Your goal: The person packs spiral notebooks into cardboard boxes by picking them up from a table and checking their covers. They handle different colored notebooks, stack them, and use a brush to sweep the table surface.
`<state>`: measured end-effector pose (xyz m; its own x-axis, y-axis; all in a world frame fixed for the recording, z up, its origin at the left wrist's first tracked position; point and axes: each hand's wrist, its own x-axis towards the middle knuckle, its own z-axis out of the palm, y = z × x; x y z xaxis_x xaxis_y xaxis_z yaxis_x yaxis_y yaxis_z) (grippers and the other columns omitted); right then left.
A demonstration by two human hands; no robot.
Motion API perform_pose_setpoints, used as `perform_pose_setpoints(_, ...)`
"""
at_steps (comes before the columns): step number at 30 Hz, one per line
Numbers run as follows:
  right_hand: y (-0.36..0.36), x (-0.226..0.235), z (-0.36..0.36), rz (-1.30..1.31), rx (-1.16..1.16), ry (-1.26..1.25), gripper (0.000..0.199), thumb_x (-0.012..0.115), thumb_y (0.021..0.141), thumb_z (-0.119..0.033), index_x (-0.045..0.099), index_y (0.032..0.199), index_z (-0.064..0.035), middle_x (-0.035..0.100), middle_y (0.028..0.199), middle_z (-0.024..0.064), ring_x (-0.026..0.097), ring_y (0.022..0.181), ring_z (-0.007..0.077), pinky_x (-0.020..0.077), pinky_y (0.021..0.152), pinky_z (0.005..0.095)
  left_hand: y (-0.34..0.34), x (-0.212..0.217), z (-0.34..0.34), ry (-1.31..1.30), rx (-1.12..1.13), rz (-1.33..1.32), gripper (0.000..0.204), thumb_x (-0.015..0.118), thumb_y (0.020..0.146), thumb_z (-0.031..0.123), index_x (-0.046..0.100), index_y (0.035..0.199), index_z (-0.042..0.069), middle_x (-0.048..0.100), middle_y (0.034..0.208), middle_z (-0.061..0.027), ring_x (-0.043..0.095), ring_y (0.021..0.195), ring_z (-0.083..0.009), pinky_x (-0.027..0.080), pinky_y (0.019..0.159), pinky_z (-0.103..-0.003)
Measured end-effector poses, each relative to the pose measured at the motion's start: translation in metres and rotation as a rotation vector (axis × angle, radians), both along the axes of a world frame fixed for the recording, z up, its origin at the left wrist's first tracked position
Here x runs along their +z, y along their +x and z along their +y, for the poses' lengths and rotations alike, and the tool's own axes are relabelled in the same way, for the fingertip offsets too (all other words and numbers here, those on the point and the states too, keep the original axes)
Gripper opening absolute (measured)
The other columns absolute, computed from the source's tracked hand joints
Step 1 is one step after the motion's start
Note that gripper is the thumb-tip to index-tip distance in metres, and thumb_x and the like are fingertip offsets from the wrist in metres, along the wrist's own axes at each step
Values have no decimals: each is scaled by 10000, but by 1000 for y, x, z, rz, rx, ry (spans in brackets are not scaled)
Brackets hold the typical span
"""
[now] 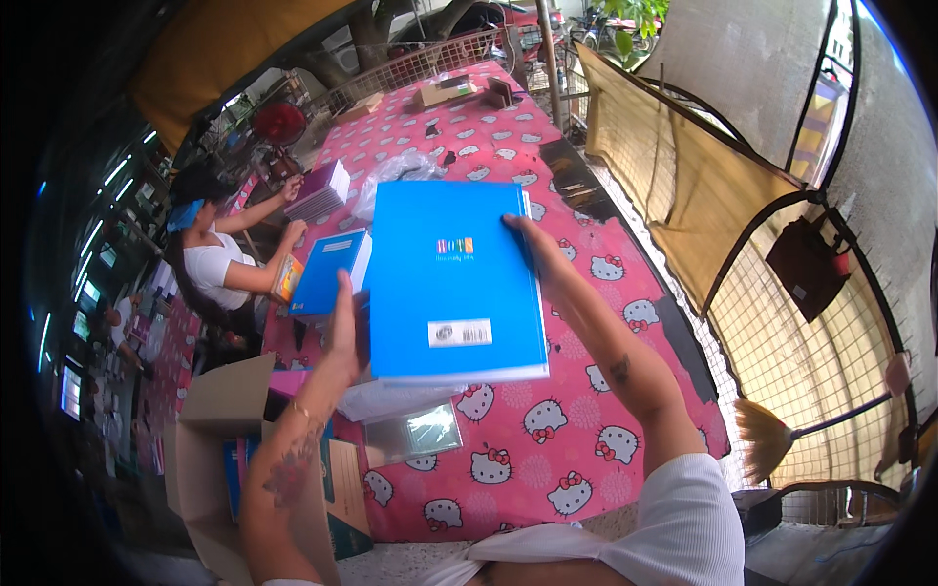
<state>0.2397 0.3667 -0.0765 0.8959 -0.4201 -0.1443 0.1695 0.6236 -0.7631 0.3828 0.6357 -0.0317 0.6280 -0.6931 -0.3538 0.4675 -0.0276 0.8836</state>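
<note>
Right hand (533, 246): gripping blue book's (459, 283) right edge
Left hand (343, 334): at its left edge
Cardboard box (231, 393): near left

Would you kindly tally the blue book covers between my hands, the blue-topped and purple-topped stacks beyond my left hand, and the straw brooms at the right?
Blue rectangular book cover between the left hand and right hand: 1
Blue-topped stack of books: 1
Purple-topped stack of books: 1
Fan-shaped straw broom: 1
Total: 4
</note>
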Motion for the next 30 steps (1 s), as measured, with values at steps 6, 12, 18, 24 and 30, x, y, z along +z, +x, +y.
perform_pose_setpoints(6,102,-19,-76,84,76,-95,683,657,904,-410,476,1346,78,615,1233,236,674,1016,329,574,884,467,81,-27,-80,87,-234,-219,627,733,898,305,487,1352,-51,592,1294,-165,598,1170,-260,508,1001,-388)
perform_pose_setpoints(12,177,-66,-121,82,15,-144,681,645,920,-402,467,1349,96,611,1232,257,668,1045,358,577,880,482,142,-72,-138,109,-52,-63,528,720,837,219,543,1252,-56,638,1150,-160,643,1044,-258,551,928,-405)
perform_pose_setpoints(18,233,-117,-130,106,67,-167,648,666,919,-372,496,1304,120,639,1167,256,678,1009,366,585,866,490,179,-108,-154,302,240,-367,620,724,817,223,515,1335,-46,527,1340,-216,541,1227,-289,470,1024,-431)
perform_pose_setpoints(24,248,-230,-204,525,-25,-658,837,754,798,-579,583,1241,110,673,1113,255,685,973,355,556,763,502,204,-24,-177,604,-145,-1242,662,743,851,377,557,1332,-40,523,1326,-215,562,1197,-294,460,1008,-386)
perform_pose_setpoints(30,264,-215,-190,589,193,-588,959,668,798,-729,542,1343,49,558,1344,271,538,1238,397,425,1009,602,165,99,-59,445,-164,-1568,467,703,929,281,586,1319,53,562,1274,-118,618,1126,-231,505,927,-329)
